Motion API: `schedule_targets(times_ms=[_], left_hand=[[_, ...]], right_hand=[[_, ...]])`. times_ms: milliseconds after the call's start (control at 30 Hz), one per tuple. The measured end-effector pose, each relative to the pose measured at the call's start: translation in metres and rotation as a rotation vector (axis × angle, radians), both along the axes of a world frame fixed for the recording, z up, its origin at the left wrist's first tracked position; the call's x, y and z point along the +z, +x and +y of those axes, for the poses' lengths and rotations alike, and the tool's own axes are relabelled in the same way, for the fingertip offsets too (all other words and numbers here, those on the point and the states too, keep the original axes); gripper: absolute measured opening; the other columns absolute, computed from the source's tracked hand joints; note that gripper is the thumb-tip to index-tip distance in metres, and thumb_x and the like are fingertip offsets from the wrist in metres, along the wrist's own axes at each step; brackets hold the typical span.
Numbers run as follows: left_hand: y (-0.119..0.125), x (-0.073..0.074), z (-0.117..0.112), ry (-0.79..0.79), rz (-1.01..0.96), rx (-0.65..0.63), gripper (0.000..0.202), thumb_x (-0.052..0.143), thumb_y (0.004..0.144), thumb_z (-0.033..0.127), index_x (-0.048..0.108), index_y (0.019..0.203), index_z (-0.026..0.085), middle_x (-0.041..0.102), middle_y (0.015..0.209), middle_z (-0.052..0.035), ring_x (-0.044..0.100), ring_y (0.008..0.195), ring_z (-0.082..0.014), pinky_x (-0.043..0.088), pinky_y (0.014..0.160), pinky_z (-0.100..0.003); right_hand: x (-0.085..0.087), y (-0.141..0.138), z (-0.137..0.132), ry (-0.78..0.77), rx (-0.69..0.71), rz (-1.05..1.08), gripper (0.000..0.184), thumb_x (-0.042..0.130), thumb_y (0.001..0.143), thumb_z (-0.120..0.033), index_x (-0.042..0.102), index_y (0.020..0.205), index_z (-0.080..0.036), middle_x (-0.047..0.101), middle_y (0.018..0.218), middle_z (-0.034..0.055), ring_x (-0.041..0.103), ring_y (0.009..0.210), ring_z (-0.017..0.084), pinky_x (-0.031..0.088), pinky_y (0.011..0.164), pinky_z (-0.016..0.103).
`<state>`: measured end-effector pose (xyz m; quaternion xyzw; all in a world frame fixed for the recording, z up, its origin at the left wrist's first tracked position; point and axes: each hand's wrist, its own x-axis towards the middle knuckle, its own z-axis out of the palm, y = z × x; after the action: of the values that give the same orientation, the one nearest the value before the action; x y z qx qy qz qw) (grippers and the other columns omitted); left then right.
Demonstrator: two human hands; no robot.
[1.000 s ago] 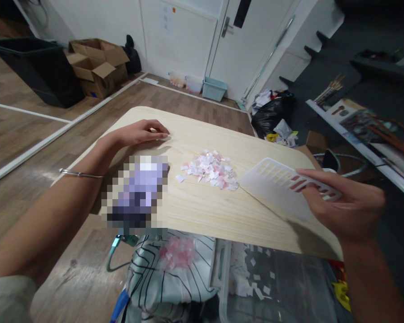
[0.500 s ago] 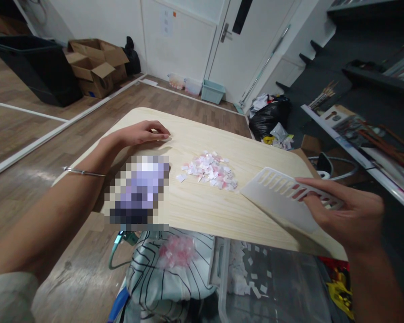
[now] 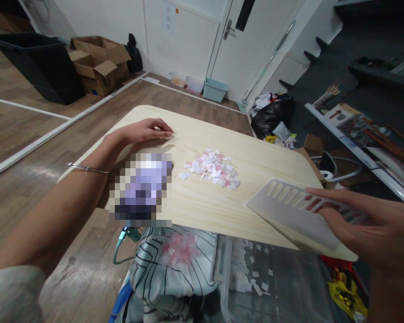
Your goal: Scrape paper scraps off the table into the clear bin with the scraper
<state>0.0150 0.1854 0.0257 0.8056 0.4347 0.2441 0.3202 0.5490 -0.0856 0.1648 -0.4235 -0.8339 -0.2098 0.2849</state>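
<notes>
A heap of small pink and white paper scraps point(image 3: 212, 168) lies in the middle of a light wooden tabletop point(image 3: 208, 206). My left hand point(image 3: 144, 131) rests on the table's far left part, fingers curled loosely with nothing in them. My right hand point(image 3: 363, 224) holds a white slotted plastic scraper point(image 3: 289, 211) by its slotted end, over the table's near right corner. The scraper's flat edge points towards the scraps, a short way off. A blurred-out patch point(image 3: 141, 188) sits on the table between my left arm and the scraps.
A clear plastic bin point(image 3: 276, 287) with paper scraps stands under the table's near edge, beside striped cloth point(image 3: 168, 273) holding pink scraps. Cardboard boxes point(image 3: 97, 60) and a black bin point(image 3: 40, 63) stand far left. A black rubbish bag point(image 3: 272, 114) and cluttered shelf point(image 3: 366, 134) are at the right.
My right hand has drawn the scraper back towards me and to the right, away from the scraps. My left hand has stayed put.
</notes>
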Motion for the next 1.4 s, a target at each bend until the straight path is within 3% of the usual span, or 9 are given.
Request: schedule_targets(times_ms=[100,200,300,533,700,900,1067,1167,1400], left_hand=[[-0.001,0.0,0.0,-0.004,0.004,0.002,0.069,0.088,0.1,0.078,0.103,0.134,0.02,0.09,0.149,-0.0237,0.081,0.143,-0.0445,0.061,0.13,-0.061],[-0.001,0.0,0.001,-0.003,0.006,0.007,0.069,0.089,0.1,0.077,0.103,0.135,0.019,0.09,0.148,-0.0236,0.081,0.142,-0.0442,0.062,0.13,-0.061],[-0.001,-0.001,0.0,-0.003,-0.002,0.012,0.068,0.089,0.1,0.077,0.103,0.135,0.02,0.09,0.146,-0.0232,0.081,0.141,-0.0437,0.062,0.129,-0.061],[0.0,-0.001,-0.003,-0.01,-0.029,0.047,0.068,0.091,0.094,0.081,0.104,0.128,0.024,0.093,0.143,-0.0213,0.082,0.141,-0.0437,0.063,0.13,-0.059],[-0.001,-0.001,-0.003,-0.014,-0.006,0.061,0.072,0.093,0.093,0.084,0.105,0.129,0.024,0.094,0.145,-0.0206,0.082,0.143,-0.045,0.064,0.129,-0.056],[-0.001,0.001,-0.003,-0.015,0.033,0.073,0.076,0.092,0.093,0.09,0.106,0.131,0.026,0.094,0.146,-0.0195,0.081,0.146,-0.0472,0.064,0.131,-0.057],[-0.001,0.003,-0.004,-0.023,0.036,0.074,0.08,0.092,0.09,0.094,0.106,0.13,0.026,0.093,0.147,-0.0192,0.082,0.144,-0.0469,0.063,0.133,-0.059],[-0.001,0.004,-0.005,-0.028,0.033,0.078,0.083,0.092,0.088,0.098,0.106,0.128,0.026,0.094,0.148,-0.0189,0.082,0.144,-0.0471,0.064,0.133,-0.058],[0.0,0.005,-0.006,-0.014,0.043,0.076,0.073,0.09,0.093,0.087,0.105,0.13,0.026,0.094,0.146,-0.0188,0.082,0.144,-0.0461,0.063,0.131,-0.057]], right_hand=[[0.007,0.006,-0.009,-0.068,-0.001,0.035,0.032,0.076,0.095,-0.011,0.093,0.104,-0.036,0.095,0.08,-0.0074,0.041,0.026,0.006,0.031,0.032,0.019],[0.007,0.006,-0.014,-0.036,-0.043,0.078,0.036,0.077,0.094,-0.009,0.094,0.106,-0.038,0.093,0.077,-0.0092,0.039,0.027,0.006,0.026,0.031,0.02],[0.003,0.002,-0.012,-0.004,-0.061,0.072,0.034,0.077,0.095,-0.012,0.096,0.107,-0.037,0.092,0.076,-0.0087,0.042,0.029,0.008,0.028,0.032,0.022],[-0.021,0.012,0.009,-0.065,-0.148,0.189,0.026,0.077,0.095,-0.021,0.101,0.097,-0.032,0.093,0.077,-0.001,0.074,0.045,0.018,0.052,0.045,0.027],[-0.036,0.03,0.021,-0.274,-0.149,0.415,0.025,0.079,0.083,-0.019,0.101,0.087,-0.031,0.097,0.085,0.0041,0.088,0.062,0.025,0.066,0.054,0.029],[-0.036,0.039,0.016,-0.739,0.071,0.47,0.02,0.085,0.081,-0.018,0.101,0.085,-0.029,0.091,0.073,0.0049,0.086,0.056,0.025,0.071,0.058,0.028],[-0.052,0.053,0.02,-0.55,-0.178,0.824,0.009,0.095,0.072,-0.025,0.094,0.08,-0.027,0.094,0.08,0.0084,0.09,0.065,0.029,0.074,0.061,0.033],[-0.061,0.058,0.031,-0.492,-0.256,0.862,0.015,0.094,0.072,-0.024,0.095,0.087,-0.027,0.097,0.088,0.0086,0.092,0.072,0.028,0.076,0.067,0.034],[-0.061,0.05,0.029,-0.831,-0.189,0.676,0.01,0.093,0.071,-0.03,0.095,0.081,-0.029,0.091,0.077,0.0049,0.088,0.067,0.028,0.073,0.063,0.035]])
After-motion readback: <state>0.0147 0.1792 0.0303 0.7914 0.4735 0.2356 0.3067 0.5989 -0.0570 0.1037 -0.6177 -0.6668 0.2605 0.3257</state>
